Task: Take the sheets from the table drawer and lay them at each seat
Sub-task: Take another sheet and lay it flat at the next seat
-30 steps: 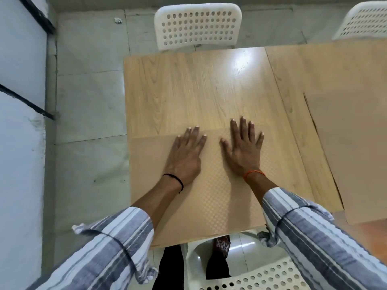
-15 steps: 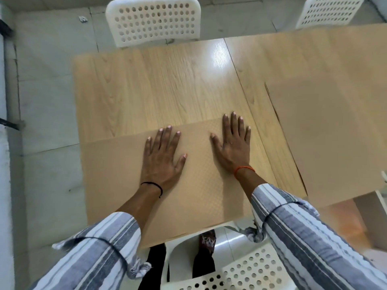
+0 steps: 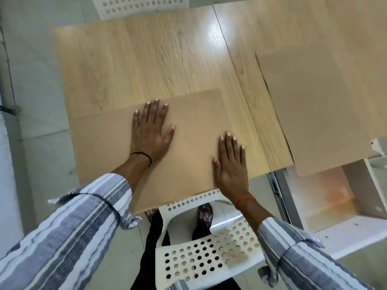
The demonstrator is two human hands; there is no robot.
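Left hand [image 3: 149, 130]: flat, fingers spread, pressing tan sheet [image 3: 188, 143]. Right hand [image 3: 230, 164]: flat, fingers straight, on sheet's right edge

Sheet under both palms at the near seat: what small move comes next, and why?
Probably lift both hands off. The left hand and right hand lie flat on the sheet, which already rests flat before the near chair. The drawer at right hangs open for the next one.
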